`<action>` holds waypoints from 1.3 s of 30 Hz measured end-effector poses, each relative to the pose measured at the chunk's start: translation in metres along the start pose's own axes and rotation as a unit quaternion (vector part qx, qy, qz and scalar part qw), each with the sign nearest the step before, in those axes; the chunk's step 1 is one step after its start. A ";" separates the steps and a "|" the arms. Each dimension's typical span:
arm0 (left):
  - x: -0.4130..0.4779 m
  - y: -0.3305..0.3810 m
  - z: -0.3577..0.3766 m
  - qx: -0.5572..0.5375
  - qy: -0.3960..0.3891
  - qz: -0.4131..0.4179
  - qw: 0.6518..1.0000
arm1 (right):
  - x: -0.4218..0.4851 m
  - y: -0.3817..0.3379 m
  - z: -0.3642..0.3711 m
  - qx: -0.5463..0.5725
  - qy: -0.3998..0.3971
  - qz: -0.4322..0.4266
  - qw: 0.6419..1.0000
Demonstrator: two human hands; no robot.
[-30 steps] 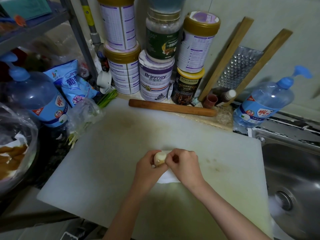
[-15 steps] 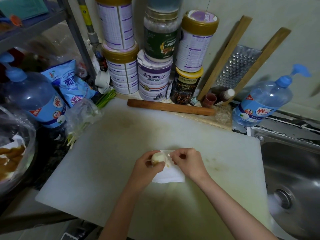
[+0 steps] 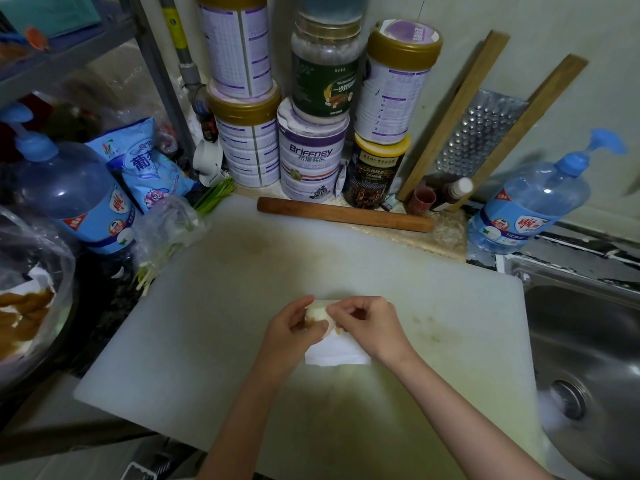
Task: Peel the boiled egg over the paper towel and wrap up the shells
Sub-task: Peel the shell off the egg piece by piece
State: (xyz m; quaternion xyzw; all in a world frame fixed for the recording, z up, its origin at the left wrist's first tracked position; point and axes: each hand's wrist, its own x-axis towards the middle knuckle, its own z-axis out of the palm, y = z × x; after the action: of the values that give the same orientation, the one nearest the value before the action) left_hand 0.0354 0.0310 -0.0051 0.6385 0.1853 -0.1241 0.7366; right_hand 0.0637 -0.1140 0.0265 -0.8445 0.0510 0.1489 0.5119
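A pale boiled egg (image 3: pixel 316 312) sits in the fingers of my left hand (image 3: pixel 291 332), just above a white paper towel (image 3: pixel 337 351) lying on the white cutting board (image 3: pixel 207 323). My right hand (image 3: pixel 369 323) is against the egg's right side, fingers curled, its fingertips pinching at the shell. A loose flap of shell or membrane hangs under the egg between the two hands. Much of the towel's far part is hidden by my hands.
A wooden rolling pin (image 3: pixel 344 213) lies along the board's far edge, with stacked tins (image 3: pixel 311 150) and a grater (image 3: pixel 479 133) behind it. Blue pump bottles stand at left (image 3: pixel 69 195) and right (image 3: pixel 530 202). A steel sink (image 3: pixel 588 358) is right of the board; bagged food (image 3: pixel 27 306) sits at left.
My right hand drew back a little from the egg, exposing the towel, then closed in on the egg again. The egg shows more bare white surface now.
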 end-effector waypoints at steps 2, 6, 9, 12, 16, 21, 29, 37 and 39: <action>0.000 0.000 0.000 0.030 -0.004 0.009 1.000 | -0.001 -0.001 0.000 0.011 0.009 0.007 1.000; -0.002 0.001 0.008 0.108 0.033 0.042 0.993 | -0.004 -0.004 0.004 -0.018 0.036 -0.007 0.999; -0.003 0.001 0.012 0.133 0.065 0.059 0.987 | -0.008 -0.006 0.007 -0.036 0.037 -0.018 0.999; -0.004 0.002 0.012 0.140 0.083 0.072 0.984 | -0.009 -0.008 0.007 -0.036 0.028 -0.014 0.999; -0.004 0.002 0.013 0.158 0.095 0.086 0.979 | -0.009 -0.009 0.007 -0.048 0.038 -0.012 0.998; -0.005 0.001 0.016 0.177 0.112 0.095 0.973 | -0.013 -0.012 0.012 -0.093 0.051 -0.034 0.994; -0.006 0.002 0.017 0.195 0.102 0.092 0.971 | -0.012 -0.012 0.014 -0.201 0.081 -0.075 0.973; 0.001 0.008 0.008 0.162 0.048 0.072 0.983 | -0.003 -0.008 0.003 -0.156 0.031 -0.058 0.985; 0.003 0.008 0.004 0.124 0.024 0.054 0.991 | 0.001 -0.005 -0.002 -0.126 0.006 -0.040 0.991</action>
State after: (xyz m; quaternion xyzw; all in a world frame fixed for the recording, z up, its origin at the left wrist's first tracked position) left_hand 0.0424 0.0288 0.0012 0.7366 0.1514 -0.0910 0.6529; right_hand 0.0658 -0.1133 0.0313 -0.9046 0.0011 0.1291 0.4062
